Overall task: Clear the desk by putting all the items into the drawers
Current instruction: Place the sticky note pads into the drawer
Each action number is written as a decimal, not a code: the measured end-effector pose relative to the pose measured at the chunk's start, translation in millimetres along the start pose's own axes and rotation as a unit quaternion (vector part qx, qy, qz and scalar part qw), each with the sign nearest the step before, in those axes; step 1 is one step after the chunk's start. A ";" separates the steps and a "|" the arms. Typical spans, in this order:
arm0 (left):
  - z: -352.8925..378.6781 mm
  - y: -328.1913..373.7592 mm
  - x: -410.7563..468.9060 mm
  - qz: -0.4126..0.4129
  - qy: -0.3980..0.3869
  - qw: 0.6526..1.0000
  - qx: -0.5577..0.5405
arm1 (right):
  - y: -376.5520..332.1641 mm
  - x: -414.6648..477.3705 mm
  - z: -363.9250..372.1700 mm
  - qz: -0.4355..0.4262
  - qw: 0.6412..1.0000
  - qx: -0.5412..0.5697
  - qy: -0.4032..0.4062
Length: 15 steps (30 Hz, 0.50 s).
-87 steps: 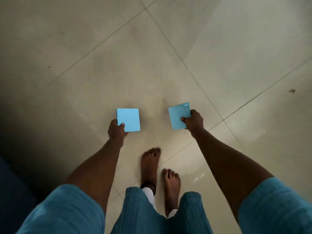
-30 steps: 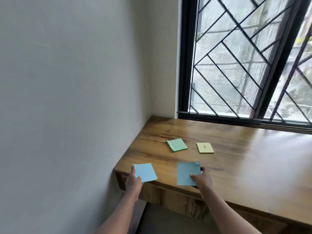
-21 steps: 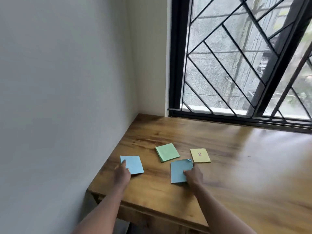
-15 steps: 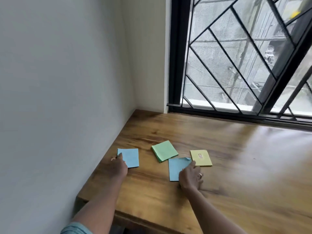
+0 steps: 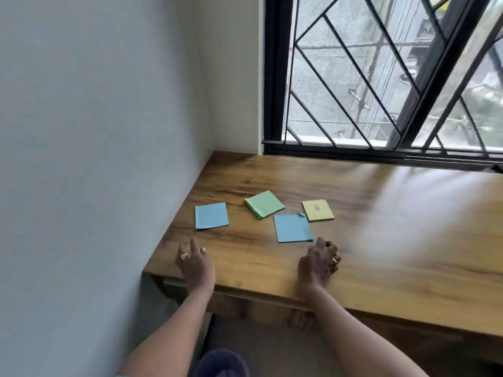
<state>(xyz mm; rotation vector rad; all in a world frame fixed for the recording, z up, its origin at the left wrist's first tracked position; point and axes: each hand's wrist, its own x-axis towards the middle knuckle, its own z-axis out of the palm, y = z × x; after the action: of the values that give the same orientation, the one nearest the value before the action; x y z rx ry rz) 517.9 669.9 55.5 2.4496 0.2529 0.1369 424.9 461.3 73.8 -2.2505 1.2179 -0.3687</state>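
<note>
Several sticky-note pads lie flat on the wooden desk (image 5: 381, 254): a blue pad (image 5: 211, 215) at the left, a green pad (image 5: 264, 204) behind the middle, a second blue pad (image 5: 292, 227) with a curled corner, and a yellow pad (image 5: 317, 210) to its right. My left hand (image 5: 195, 265) hovers over the desk's near left corner, fingers loosely spread, holding nothing. My right hand (image 5: 318, 263) hangs near the front edge just below the second blue pad, fingers loosely curled and empty. No drawer shows.
A white wall (image 5: 95, 159) borders the desk on the left. A black-framed window with a metal grille (image 5: 381, 77) stands behind the desk. Bare wood stretches to the right. The floor shows below the desk's front edge.
Both hands have let go of the blue pads, which now lie on the desk, and have drawn back toward the front edge. The camera has tilted down slightly.
</note>
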 end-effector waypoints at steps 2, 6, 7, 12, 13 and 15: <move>-1.1 -7.6 -30.3 -0.021 0.008 0.999 -0.040 | 20.3 -26.4 -7.5 -0.007 1.000 0.007 0.015; 0.7 -12.5 -92.8 -0.092 0.023 0.987 -0.130 | 68.7 -77.0 -8.6 -0.021 0.998 0.028 0.046; 6.5 -16.4 -105.3 -0.123 0.012 0.980 -0.153 | 80.6 -89.6 -7.6 -0.022 0.997 0.031 0.063; 35.2 -18.5 -144.5 -0.331 -0.125 0.906 -0.231 | 122.5 -120.9 -13.5 0.124 0.981 0.147 0.004; 41.8 -15.7 -150.8 -0.364 -0.156 0.881 -0.257 | 128.5 -119.5 -13.8 0.198 0.959 0.198 -0.042; 54.9 -2.8 -163.5 -0.411 -0.209 0.827 -0.320 | 138.0 -113.8 -14.8 0.337 0.869 0.355 -0.069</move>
<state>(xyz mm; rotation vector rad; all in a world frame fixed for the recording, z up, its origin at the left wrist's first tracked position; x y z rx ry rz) 366.9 603.2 5.6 1.4753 0.8741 -0.5946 260.7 490.7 7.4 -1.1228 1.4026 -0.2992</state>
